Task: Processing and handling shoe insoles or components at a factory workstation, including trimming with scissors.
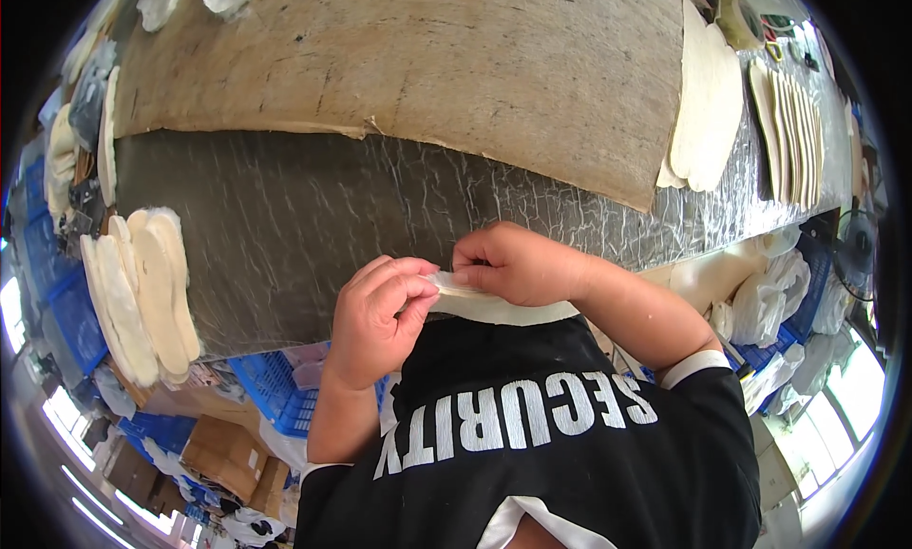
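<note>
Close to my body, at the table's near edge, I hold a cream shoe insole with both hands. My left hand is closed, its thumb and fingers pinching the insole's left end, where a bit of white fluffy lining shows. Just to the right, my right hand is closed on the upper edge of the same insole, its fingers curled under. The two hands almost meet. The insole's body stretches rightward below my right hand, and part of it is hidden by that hand.
A dark, creased sheet covers the table, with a brown board on its far part. Insoles with fluffy lining lie at left. At right are flat cream insoles and a fanned row. A blue crate stands below the edge.
</note>
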A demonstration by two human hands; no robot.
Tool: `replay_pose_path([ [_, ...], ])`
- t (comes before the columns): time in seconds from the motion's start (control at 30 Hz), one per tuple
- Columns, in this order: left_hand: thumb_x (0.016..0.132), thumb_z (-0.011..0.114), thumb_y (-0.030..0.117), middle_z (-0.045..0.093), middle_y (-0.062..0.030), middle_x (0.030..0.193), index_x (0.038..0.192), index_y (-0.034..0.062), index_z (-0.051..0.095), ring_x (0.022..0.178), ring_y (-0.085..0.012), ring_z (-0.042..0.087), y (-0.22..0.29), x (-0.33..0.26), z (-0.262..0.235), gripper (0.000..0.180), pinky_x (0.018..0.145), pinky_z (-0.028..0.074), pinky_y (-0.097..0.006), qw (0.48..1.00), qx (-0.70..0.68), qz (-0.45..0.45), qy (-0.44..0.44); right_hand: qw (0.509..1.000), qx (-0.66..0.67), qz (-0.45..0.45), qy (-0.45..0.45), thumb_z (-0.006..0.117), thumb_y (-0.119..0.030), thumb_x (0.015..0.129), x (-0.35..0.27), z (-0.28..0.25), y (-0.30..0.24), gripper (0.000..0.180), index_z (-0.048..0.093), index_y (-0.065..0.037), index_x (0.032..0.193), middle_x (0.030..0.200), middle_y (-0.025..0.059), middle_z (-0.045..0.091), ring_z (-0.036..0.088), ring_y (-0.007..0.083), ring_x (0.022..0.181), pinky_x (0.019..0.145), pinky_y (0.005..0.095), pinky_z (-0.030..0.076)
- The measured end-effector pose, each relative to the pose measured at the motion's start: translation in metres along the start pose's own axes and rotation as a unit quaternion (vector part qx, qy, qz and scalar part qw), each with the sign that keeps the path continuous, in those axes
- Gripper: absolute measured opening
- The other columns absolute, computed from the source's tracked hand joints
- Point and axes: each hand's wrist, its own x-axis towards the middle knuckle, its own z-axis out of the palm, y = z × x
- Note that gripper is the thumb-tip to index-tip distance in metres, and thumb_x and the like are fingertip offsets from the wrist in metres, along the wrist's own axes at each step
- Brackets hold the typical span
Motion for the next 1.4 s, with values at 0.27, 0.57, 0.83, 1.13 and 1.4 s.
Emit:
replay_pose_path([
  [0.27,0.07,0.075,-0.006,0.066,-0.0095,0.084,0.088,0.0023,0.058,0.073,-0.0189,0.061,-0.006,-0.005,-0.003,0.026,0.065,0.05,-0.028,0.999,-0.047,0.015,-0.001,0.999,0.035,0.015,-0.007,0.071,-0.015,0.079,-0.007,-0.003,-0.017,0.017,0.066,-0.002,0.088,0.079,0.0151,0.066,0.063,0.029,0.072,0.067,0.0367,0.048],
  [0.57,0.071,0.083,0.005,0.064,-0.0088,0.099,0.118,-0.0022,0.055,0.091,-0.0127,0.061,-0.02,-0.021,-0.014,0.055,0.08,0.049,-0.025,0.97,-0.187,-0.153,-0.02,0.983,-0.093,-0.102,0.126,0.074,-0.014,0.073,-0.018,0.01,-0.005,0.019,0.068,-0.003,0.087,0.081,0.0129,0.066,0.063,0.0324,0.077,0.068,0.039,0.05],
  [0.83,0.082,0.076,0.034,0.063,-0.0138,0.109,0.127,-0.004,0.047,0.096,-0.0163,0.062,-0.02,-0.013,0.005,0.066,0.084,0.049,-0.027,0.844,-0.483,-0.197,0.127,0.996,0.041,0.038,0.073,0.064,-0.018,0.088,-0.009,-0.002,-0.004,0.018,0.065,-0.001,0.092,0.077,0.0107,0.065,0.061,0.0167,0.071,0.067,0.0324,0.049],
  [1.13,0.064,0.082,0.038,0.059,-0.0085,0.128,0.105,0.012,0.064,0.129,-0.0314,0.044,0.023,0.004,-0.001,0.052,0.112,0.022,-0.05,0.983,0.142,0.109,0.03,0.864,0.493,0.076,-0.064,0.053,-0.016,0.098,0.013,0.006,0.048,0.02,0.059,-0.001,0.109,0.094,0.0059,0.065,0.064,0.0111,0.084,0.075,0.0275,0.054],
  [1.4,0.064,0.08,0.027,0.068,0.0033,0.095,0.087,0.0134,0.068,0.107,-0.0245,0.058,0.024,0.012,-0.003,0.029,0.112,0.017,-0.055,0.972,0.19,0.132,-0.025,0.877,0.467,0.057,-0.098,0.052,-0.018,0.099,0.02,0.023,0.05,0.022,0.059,-0.001,0.111,0.097,0.0063,0.066,0.064,0.0126,0.088,0.076,0.0272,0.054],
])
